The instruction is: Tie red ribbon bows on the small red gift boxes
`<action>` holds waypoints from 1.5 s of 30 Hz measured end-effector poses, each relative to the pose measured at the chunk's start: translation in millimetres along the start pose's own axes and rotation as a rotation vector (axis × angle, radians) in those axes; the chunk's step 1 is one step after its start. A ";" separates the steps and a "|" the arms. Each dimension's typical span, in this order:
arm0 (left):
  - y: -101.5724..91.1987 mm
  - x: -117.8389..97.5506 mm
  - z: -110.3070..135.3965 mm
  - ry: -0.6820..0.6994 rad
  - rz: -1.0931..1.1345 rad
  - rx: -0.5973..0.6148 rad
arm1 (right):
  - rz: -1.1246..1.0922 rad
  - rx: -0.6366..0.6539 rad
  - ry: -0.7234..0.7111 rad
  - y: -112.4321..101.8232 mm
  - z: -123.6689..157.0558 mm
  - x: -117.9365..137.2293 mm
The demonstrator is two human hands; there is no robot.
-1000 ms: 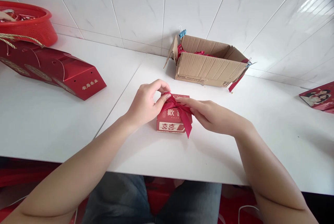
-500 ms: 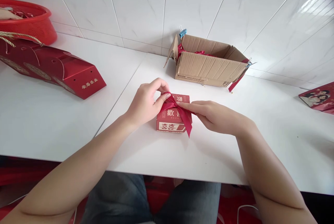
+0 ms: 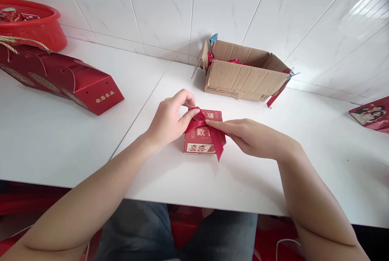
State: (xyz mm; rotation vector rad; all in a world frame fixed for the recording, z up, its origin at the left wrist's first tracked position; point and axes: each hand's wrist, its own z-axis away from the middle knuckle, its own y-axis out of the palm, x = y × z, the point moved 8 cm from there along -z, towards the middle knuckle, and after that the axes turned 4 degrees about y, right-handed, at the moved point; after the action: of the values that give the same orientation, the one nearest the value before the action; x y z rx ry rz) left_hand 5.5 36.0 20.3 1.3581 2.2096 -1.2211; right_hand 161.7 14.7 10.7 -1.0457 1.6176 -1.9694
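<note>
Bow-tying on red box (image 3: 199, 142): left hand (image 3: 170, 121) pinches ribbon (image 3: 213, 133) loop, right hand (image 3: 255, 137) pinches other side at knot; snugging likely needs even outward pull, box steady

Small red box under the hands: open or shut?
Shut. The small red box shows a flat closed top, and the red ribbon crosses over it, held by the left hand and right hand.

White table (image 3: 60, 143) with small red gift box (image 3: 197, 146), cardboard box (image 3: 243, 80), long red carton (image 3: 75, 84), red basket (image 3: 36, 34)
</note>
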 end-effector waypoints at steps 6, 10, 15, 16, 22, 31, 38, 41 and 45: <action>1.2 5.2 0.5 -0.022 0.023 -0.008 | 0.020 0.068 -0.038 3.9 2.6 3.1; 0.3 7.0 -0.1 -0.022 0.030 -0.027 | -0.042 0.027 -0.009 -0.5 2.2 2.8; -1.0 11.9 -1.0 -0.115 0.104 -0.019 | -0.134 -0.149 0.054 -14.8 0.2 -2.7; -1.9 12.7 -1.0 -0.142 0.128 -0.024 | -0.131 -0.210 0.069 -19.0 0.1 -5.0; -2.3 19.7 0.6 -0.314 0.241 -0.015 | -0.148 -0.437 0.054 -31.9 0.8 -10.1; 3.8 28.1 0.5 -0.339 0.050 0.067 | -0.181 -0.336 0.030 -15.1 -7.4 -2.1; -2.8 22.2 1.2 -0.338 0.072 0.066 | -0.229 -0.317 0.054 -13.2 -8.4 -2.3; 3.3 8.1 0.3 -0.197 0.065 0.195 | -0.227 -0.305 0.089 -13.1 -8.8 -4.7; 11.7 -1.3 2.4 -0.102 0.079 0.292 | -0.245 -0.311 0.089 -13.0 -9.5 -5.8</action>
State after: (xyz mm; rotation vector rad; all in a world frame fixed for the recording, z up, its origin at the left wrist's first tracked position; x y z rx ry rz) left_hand 15.5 35.8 13.7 1.4345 1.9470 -1.5930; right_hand 160.4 28.5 20.8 -1.3449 1.9727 -1.9796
